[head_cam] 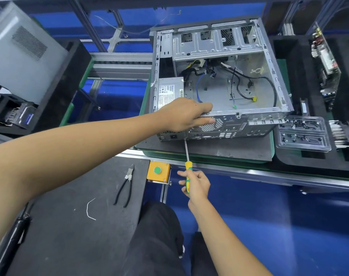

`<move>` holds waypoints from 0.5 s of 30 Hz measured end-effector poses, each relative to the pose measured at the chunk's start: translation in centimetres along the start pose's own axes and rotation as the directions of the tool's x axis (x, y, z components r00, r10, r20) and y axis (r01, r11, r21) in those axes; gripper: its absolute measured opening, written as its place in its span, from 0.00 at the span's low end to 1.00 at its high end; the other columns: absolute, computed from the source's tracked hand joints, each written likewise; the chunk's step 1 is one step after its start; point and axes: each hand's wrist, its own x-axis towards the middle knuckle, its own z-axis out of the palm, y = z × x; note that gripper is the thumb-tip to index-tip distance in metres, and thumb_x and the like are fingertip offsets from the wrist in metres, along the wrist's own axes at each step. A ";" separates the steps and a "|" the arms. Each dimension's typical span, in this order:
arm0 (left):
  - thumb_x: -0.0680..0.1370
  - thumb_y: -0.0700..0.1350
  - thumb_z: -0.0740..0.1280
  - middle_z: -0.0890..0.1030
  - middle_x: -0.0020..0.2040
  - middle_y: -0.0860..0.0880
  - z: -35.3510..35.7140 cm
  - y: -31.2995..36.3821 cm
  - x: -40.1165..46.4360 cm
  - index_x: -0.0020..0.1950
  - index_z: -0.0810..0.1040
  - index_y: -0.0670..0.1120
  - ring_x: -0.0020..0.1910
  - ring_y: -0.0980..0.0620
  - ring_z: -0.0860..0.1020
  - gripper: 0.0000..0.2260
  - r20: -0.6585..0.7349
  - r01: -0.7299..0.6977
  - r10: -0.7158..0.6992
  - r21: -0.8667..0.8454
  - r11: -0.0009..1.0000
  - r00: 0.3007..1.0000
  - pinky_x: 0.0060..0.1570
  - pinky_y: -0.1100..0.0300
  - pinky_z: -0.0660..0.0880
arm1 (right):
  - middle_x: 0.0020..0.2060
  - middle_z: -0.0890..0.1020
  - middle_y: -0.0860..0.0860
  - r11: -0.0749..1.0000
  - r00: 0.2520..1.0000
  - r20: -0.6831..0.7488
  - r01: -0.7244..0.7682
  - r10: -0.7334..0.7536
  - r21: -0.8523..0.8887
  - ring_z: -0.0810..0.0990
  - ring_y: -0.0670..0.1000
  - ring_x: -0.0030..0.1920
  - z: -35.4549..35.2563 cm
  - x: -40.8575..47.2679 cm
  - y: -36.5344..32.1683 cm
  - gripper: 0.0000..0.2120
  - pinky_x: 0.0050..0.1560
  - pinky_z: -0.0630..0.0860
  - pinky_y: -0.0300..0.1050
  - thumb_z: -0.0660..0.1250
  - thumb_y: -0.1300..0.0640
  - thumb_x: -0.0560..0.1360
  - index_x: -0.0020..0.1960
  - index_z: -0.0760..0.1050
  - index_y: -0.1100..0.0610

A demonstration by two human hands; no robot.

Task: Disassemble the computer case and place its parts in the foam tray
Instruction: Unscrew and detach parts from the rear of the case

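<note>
An open grey computer case lies on its side on a dark mat, with loose cables on its floor and a power supply in its left corner. My left hand grips the case's near rear edge by the fan grille. My right hand holds a yellow-green screwdriver; its tip touches the rear panel beside the power supply. Black foam trays stand at the right and left, holding removed parts.
Black pliers and a white cable tie lie on the dark side table. A yellow box with a green button sits at the conveyor edge. A clear screw tray rests right of the case. A side panel leans at left.
</note>
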 end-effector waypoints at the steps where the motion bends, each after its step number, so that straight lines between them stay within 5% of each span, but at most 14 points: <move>1: 0.84 0.64 0.55 0.66 0.27 0.52 0.0 0.0 0.0 0.47 0.66 0.47 0.26 0.54 0.66 0.20 -0.003 -0.003 0.003 0.001 1.000 1.000 0.28 0.57 0.56 | 0.43 0.87 0.61 0.999 0.999 0.029 -0.028 0.027 0.021 0.77 0.49 0.27 0.1 0.0 0.1 0.15 0.23 0.69 0.39 0.77 0.63 0.66 0.43 0.71 0.58; 7: 0.84 0.63 0.56 0.66 0.28 0.51 -0.1 0.0 -0.1 0.45 0.64 0.47 0.26 0.53 0.66 0.20 0.016 0.002 -0.001 -0.028 1.000 1.000 0.30 0.54 0.57 | 0.41 0.85 0.56 0.927 0.930 0.280 -0.303 0.238 0.222 0.69 0.45 0.24 -0.2 0.2 -0.1 0.03 0.21 0.65 0.36 0.65 0.62 0.78 0.51 0.73 0.59; 12: 0.84 0.64 0.56 0.68 0.28 0.52 -0.2 0.4 -0.3 0.48 0.64 0.49 0.28 0.50 0.69 0.18 0.001 0.020 -0.020 -0.014 1.000 1.000 0.32 0.54 0.59 | 0.36 0.77 0.55 0.962 0.956 0.270 -0.177 0.118 0.207 0.68 0.48 0.26 -0.1 -0.2 0.0 0.10 0.23 0.63 0.39 0.63 0.71 0.71 0.44 0.67 0.57; 15: 0.83 0.64 0.56 0.77 0.34 0.53 -0.3 0.9 -0.4 0.58 0.68 0.49 0.40 0.45 0.76 0.19 -0.085 0.007 -0.004 0.031 0.999 0.996 0.50 0.55 0.66 | 0.35 0.77 0.55 0.985 0.978 0.207 -0.037 0.001 0.171 0.69 0.50 0.28 -0.2 -0.5 0.3 0.15 0.25 0.65 0.40 0.58 0.77 0.73 0.49 0.67 0.57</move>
